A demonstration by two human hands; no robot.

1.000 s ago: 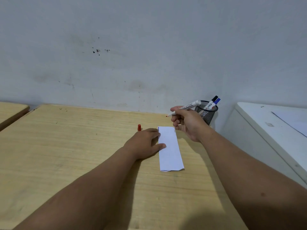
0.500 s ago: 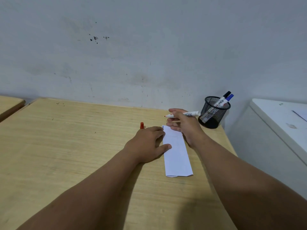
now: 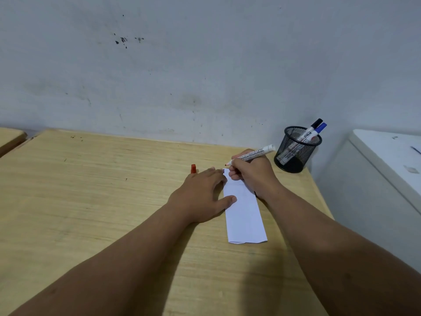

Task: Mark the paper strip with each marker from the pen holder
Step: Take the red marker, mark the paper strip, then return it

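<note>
A white paper strip (image 3: pixel 245 215) lies lengthwise on the wooden table (image 3: pixel 91 201). My left hand (image 3: pixel 202 197) rests flat on the strip's left edge, fingers spread, holding it down. My right hand (image 3: pixel 252 174) grips an uncapped white marker (image 3: pixel 252 153) with its red tip just above the strip's far end, where a small blue mark shows. The marker's red cap (image 3: pixel 193 168) stands on the table beyond my left hand. A black mesh pen holder (image 3: pixel 296 149) at the table's far right corner holds a black-capped marker (image 3: pixel 311 128) and a blue-capped marker (image 3: pixel 319 130).
A grey wall runs behind the table. A white cabinet (image 3: pixel 387 160) stands to the right, close to the table's edge. Another wooden surface (image 3: pixel 10 137) sits at the far left.
My right hand has lowered the marker from in front of the holder down to the far end of the strip. My left hand has stayed on the paper.
</note>
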